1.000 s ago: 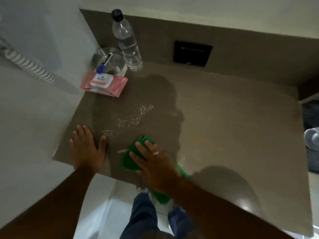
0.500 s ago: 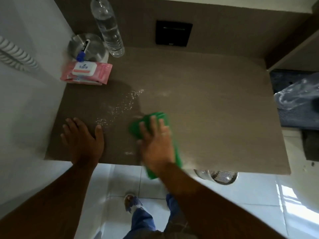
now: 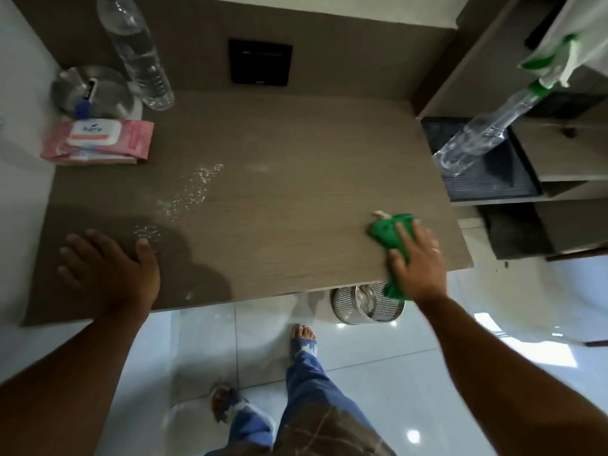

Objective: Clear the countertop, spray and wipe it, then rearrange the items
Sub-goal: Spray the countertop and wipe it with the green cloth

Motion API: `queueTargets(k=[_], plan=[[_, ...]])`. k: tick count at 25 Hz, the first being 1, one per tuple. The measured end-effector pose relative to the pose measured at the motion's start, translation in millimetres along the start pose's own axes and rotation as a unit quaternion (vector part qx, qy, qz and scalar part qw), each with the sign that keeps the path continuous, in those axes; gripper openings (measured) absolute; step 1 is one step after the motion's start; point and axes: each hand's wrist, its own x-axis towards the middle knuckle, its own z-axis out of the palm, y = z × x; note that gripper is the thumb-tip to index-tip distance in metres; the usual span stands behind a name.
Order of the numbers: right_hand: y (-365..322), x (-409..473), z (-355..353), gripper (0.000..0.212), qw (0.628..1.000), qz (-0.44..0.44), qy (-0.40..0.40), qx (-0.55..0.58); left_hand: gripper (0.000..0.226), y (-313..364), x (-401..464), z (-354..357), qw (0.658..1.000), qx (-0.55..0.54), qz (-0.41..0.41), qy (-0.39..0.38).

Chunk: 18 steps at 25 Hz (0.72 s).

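My right hand [image 3: 419, 260] presses flat on a green cloth [image 3: 388, 230] at the front right corner of the brown countertop [image 3: 296, 179]; part of the cloth hangs over the front edge. My left hand [image 3: 108, 268] lies flat, fingers spread, on the front left of the counter and holds nothing. A trail of white spray droplets [image 3: 190, 195] runs across the left middle. At the back left stand a clear water bottle [image 3: 138, 57], a metal dish [image 3: 88, 90] with a blue pen in it, and a pink wipes pack [image 3: 102, 141].
A spray bottle [image 3: 487, 126] with a green and white head leans on the shelf unit to the right, over a black basket [image 3: 513, 179]. A metal mesh bin [image 3: 365, 306] stands on the white tile floor under the counter's front edge. A black wall plate [image 3: 260, 62] sits behind.
My right hand has swept the green cloth from the front middle of the counter to its front right corner. My left hand stays pressed at the front left.
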Motion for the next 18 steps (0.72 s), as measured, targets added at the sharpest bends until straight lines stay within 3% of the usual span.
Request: queueTargets(k=[2,4,8,11,15,18], plan=[[13.8,12.1,-6.0,0.068,0.995,0.096,0.007,0.007,0.08,1.8,1.5,-3.6,1.0,0.005,-0.008,-0.006],[-24.4,14.8,2.7,0.068,0.993,0.121,0.013,0.004,0.08,3.0,2.5,-7.0,1.0,0.015,-0.018,-0.021],[-140.4,3.6,27.6,0.067,1.0,-0.017,-0.021,-0.009,0.079,6.7,2.3,-12.3,0.997,0.034,-0.036,-0.058],[-187.3,70.2,20.6,0.064,0.991,-0.13,-0.036,-0.023,0.076,8.1,1.3,-13.1,0.996,0.055,-0.032,-0.059],[-237.6,221.3,8.7,0.064,0.993,-0.109,-0.019,-0.031,0.078,7.7,2.8,-8.5,0.996,0.065,-0.035,-0.051],[-300.1,272.5,4.9,0.066,0.994,-0.098,-0.032,-0.02,0.078,5.7,3.4,-2.4,0.995,0.085,-0.036,-0.046]])
